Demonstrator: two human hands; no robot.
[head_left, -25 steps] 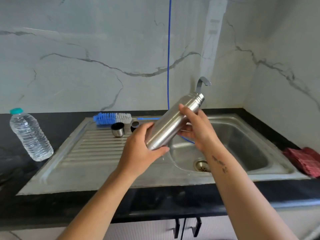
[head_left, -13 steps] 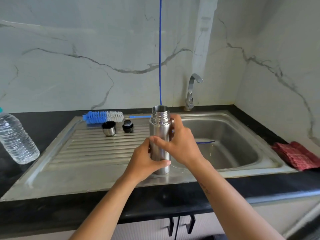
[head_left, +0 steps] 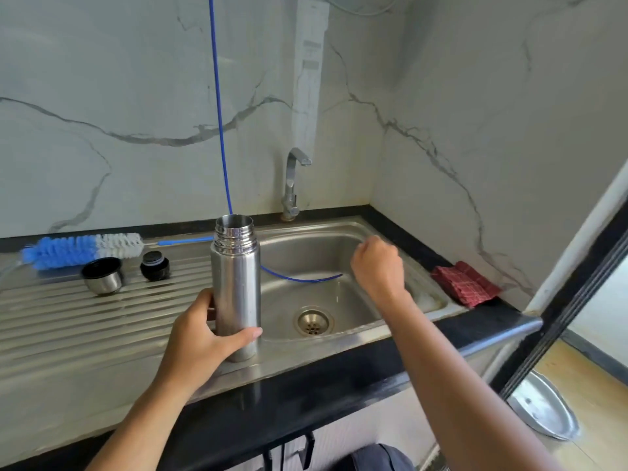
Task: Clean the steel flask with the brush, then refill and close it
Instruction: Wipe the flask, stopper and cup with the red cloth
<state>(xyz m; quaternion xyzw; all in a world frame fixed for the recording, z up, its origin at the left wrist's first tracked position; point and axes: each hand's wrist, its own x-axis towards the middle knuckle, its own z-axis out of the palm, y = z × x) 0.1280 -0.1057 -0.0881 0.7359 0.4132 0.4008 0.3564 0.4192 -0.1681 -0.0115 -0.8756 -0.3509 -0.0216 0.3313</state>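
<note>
The steel flask stands upright and uncapped on the draining board beside the sink basin. My left hand is wrapped around its lower body. My right hand hovers over the basin as a loose fist, holding nothing, apart from the flask. The blue-and-white bottle brush lies along the back of the draining board. In front of it sit the steel cup lid, mouth up, and the black stopper.
The sink basin has a drain and a tap at the back. A thin blue hose hangs down the wall into the basin. A red cloth lies on the counter at right. A steel plate rests on the floor.
The flask went from tilted over the basin to upright on the draining board. My right hand has let go and moved right over the basin. The view has shifted right, so the water bottle is out of frame.
</note>
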